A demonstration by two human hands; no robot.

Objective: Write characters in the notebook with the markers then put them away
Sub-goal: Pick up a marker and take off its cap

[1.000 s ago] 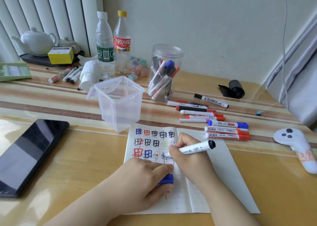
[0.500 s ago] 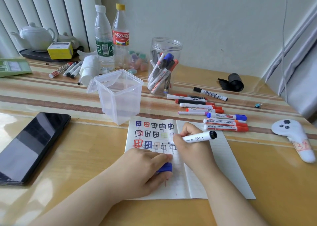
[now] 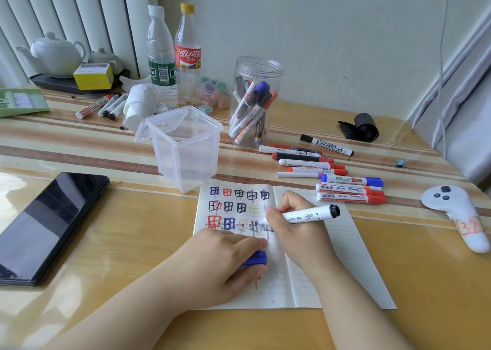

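A white marker (image 3: 305,215) is being gripped in the fingers of the right hand (image 3: 292,225), its tip being pressed to the third row of characters on the left page of the open notebook (image 3: 332,256), which is lying flat on the table (image 3: 132,230). A blue cap (image 3: 255,258) is being pinched in the curled fingers of the left hand (image 3: 220,259), which is being rested on the same page. More markers (image 3: 332,182) are being left loose just beyond the notebook, others standing in a clear jar (image 3: 255,102).
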